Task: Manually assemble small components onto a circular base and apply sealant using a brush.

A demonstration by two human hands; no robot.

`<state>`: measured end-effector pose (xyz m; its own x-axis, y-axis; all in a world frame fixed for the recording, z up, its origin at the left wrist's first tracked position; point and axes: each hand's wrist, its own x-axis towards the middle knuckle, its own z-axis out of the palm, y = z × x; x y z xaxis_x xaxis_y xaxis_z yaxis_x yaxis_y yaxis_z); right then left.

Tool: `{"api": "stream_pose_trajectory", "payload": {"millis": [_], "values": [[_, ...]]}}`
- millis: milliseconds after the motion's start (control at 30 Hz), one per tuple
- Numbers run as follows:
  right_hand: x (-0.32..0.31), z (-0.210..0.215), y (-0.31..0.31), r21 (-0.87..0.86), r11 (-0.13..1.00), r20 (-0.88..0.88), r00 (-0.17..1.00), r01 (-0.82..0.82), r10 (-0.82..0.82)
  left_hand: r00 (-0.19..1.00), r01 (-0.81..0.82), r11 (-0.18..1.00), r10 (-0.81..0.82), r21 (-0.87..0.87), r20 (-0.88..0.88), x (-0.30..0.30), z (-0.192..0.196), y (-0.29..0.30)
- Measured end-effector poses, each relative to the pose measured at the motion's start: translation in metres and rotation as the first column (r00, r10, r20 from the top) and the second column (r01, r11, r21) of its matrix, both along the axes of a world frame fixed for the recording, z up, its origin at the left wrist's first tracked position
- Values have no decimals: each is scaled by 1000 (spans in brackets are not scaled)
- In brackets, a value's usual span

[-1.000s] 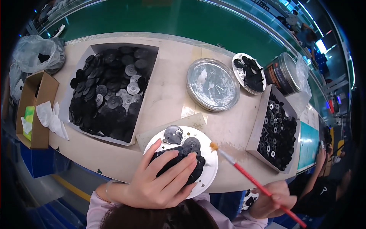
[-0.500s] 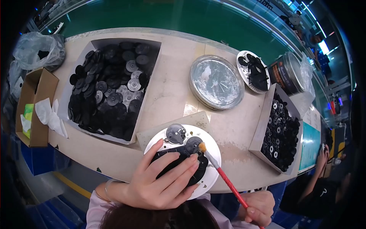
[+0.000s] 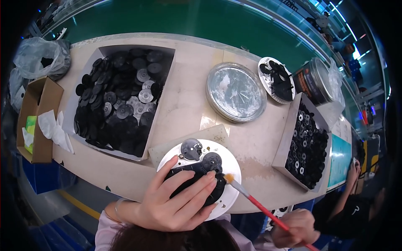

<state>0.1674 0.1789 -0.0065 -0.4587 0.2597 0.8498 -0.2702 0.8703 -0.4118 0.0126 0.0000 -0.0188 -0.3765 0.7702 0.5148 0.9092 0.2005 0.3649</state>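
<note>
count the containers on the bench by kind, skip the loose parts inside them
Open trays of black parts: 2, a big one of discs and a narrow one of small rings
Round white plates: 2, one under the left hand, one at the back
Round silver lid or tin: 1
Dark can: 1
Cardboard box: 1
Total: 7

Far left: crumpled clear plastic bag (image 3: 39, 56). Below it, open cardboard box (image 3: 35, 119) with white tissue spilling out. Left of centre, big tray of black discs (image 3: 121, 100). Centre right: round metal lid (image 3: 235, 92), white dish of black parts (image 3: 276, 79), dark can (image 3: 314, 79). Right: tray of small black rings (image 3: 305, 146).
</note>
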Motion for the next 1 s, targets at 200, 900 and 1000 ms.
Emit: {"api": "stream_pose_trajectory", "payload": {"millis": [200,900,1000], "values": [[-25,7,7,-248,969,122,991,-19,51,1000,-19,999,19,28,-3,0,-3,1],[-27,16,-1,-277,955,211,976,107,-48,1000,-12,999,11,37,8,-1,0,0],[-29,14,3,-242,956,53,986,164,-155,1000,-12,999,12,44,12,0,-1,1]]}}
